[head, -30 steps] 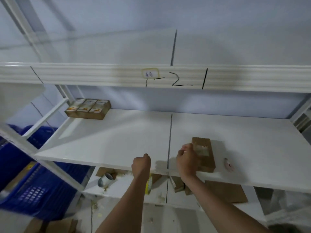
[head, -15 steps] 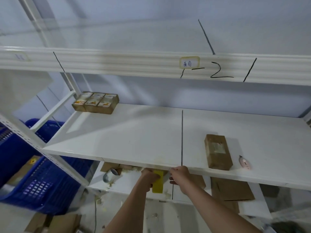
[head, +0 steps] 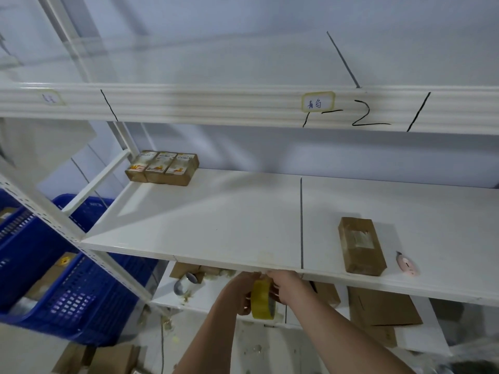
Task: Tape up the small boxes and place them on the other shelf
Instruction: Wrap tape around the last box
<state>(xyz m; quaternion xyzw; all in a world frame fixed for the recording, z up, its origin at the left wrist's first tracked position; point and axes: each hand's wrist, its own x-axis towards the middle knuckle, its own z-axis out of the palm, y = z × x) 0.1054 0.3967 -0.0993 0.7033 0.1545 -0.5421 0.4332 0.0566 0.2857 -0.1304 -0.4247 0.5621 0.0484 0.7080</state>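
Observation:
A small brown cardboard box (head: 361, 245) lies on the white middle shelf (head: 221, 220), right of the board seam. Three printed small boxes (head: 162, 167) stand side by side at the shelf's back left corner. Just below the shelf's front edge, both hands meet on a yellowish roll of tape (head: 262, 299). My left hand (head: 241, 292) grips the roll from the left. My right hand (head: 283, 283) pinches at the roll's upper right side, its fingertips partly hidden behind the roll.
A pink utility knife (head: 405, 263) lies on the shelf right of the brown box. The lower shelf holds flat cardboard pieces (head: 383, 307) and a grey tape roll (head: 185, 283). Blue plastic crates (head: 67, 287) stand at the left. Cardboard lies on the floor (head: 105, 360).
My right hand has left the brown box and dropped below the shelf edge to the tape roll in my left hand. The view has swung left.

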